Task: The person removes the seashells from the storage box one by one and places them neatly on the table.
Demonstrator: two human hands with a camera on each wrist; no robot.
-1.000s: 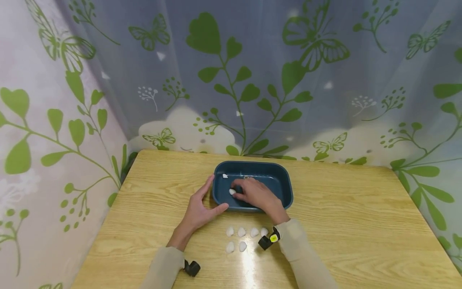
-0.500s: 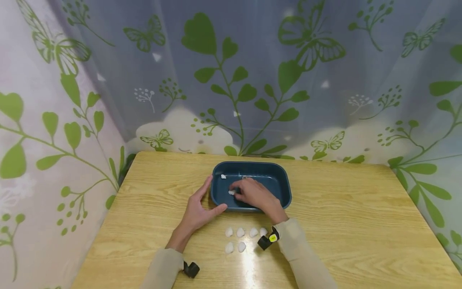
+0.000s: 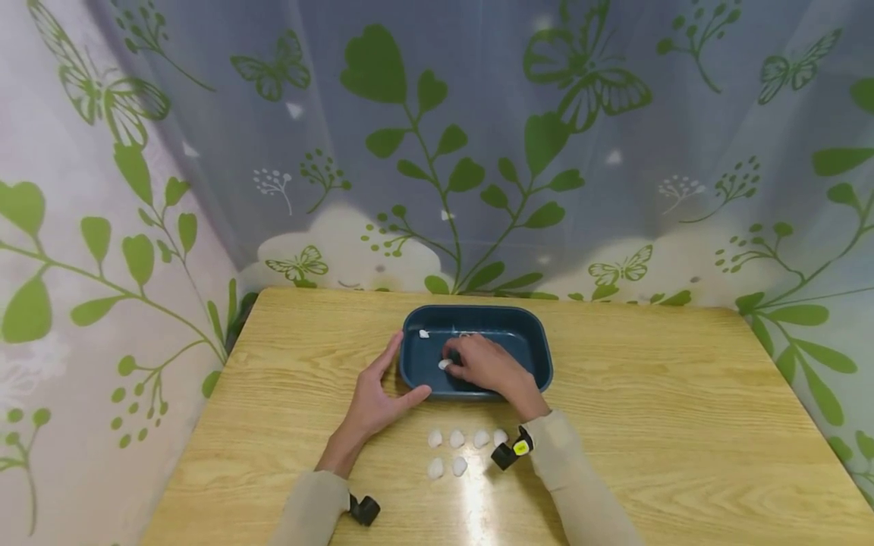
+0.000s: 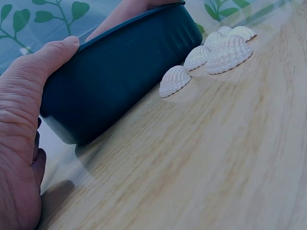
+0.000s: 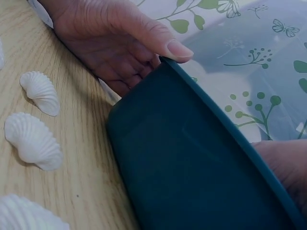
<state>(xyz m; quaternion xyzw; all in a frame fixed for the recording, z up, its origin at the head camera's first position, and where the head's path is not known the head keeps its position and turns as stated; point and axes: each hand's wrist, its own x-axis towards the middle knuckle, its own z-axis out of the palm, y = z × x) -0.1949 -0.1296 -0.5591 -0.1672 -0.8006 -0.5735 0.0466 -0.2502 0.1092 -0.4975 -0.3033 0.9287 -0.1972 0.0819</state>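
Observation:
A dark blue rectangular basin (image 3: 539, 322) stands on the wooden table. At its left front corner my left hand (image 3: 375, 398) holds it, thumb on the rim and fingers along the left side; in the right wrist view the thumb (image 5: 180, 50) presses the rim. My right hand (image 3: 488, 365) reaches down inside and pinches a white seashell (image 3: 444, 365) between thumb and fingers. Another small white shell (image 3: 424, 334) lies in the basin's back left corner. Behind the right hand a pale piece (image 3: 466, 334) shows in part. The basin wall hides the right fingertips from both wrist views.
In front of the basin, several white ribbed seashells (image 3: 457, 438) lie in two rows on the table (image 3: 649, 409). The right wrist camera (image 3: 504, 456) hangs close by the back row's right end. A curtain (image 3: 328, 136) with leaves and butterflies hangs behind the table.
My right hand, with the seashell at its fingertips, has shifted slightly to the right within the basin. The left hand keeps its place on the corner.

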